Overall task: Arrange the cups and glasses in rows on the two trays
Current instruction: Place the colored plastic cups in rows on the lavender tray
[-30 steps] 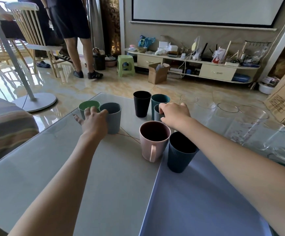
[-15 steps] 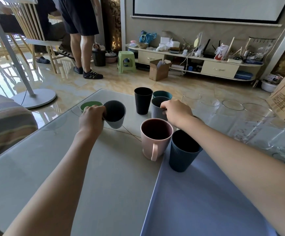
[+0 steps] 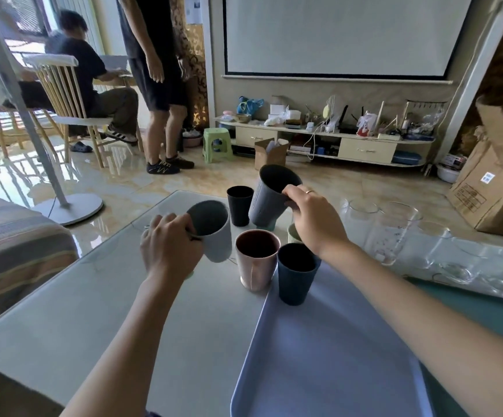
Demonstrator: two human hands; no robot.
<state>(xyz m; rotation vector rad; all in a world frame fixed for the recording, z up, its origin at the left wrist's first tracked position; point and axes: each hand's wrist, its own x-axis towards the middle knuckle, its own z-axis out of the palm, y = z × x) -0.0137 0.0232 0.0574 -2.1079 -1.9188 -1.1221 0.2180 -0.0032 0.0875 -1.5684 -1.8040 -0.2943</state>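
Observation:
My left hand (image 3: 169, 248) grips a light grey cup (image 3: 214, 233), lifted and tilted above the table. A taller grey-blue cup (image 3: 269, 200) is raised and tilted in my right hand (image 3: 313, 221), held by its rim. On the table stand a black cup (image 3: 239, 206), a pink mug (image 3: 256, 260) and a dark blue ribbed cup (image 3: 295, 272) at the far corner of the lavender tray (image 3: 319, 356). A pale green cup (image 3: 292, 234) shows partly behind my right hand. Several clear glasses (image 3: 394, 233) stand to the right, beyond a teal tray (image 3: 469, 305).
The pale table (image 3: 94, 311) runs to its edge at the left, beside a striped sofa (image 3: 12, 251). Beyond it are a fan stand base (image 3: 73, 206), a standing person and a seated person, a green stool and a low cabinet.
Both hands have lifted their cups off the table and drawn them nearer. The right hand's grey-blue cup came up out of the teal cup. The camera tilted up.

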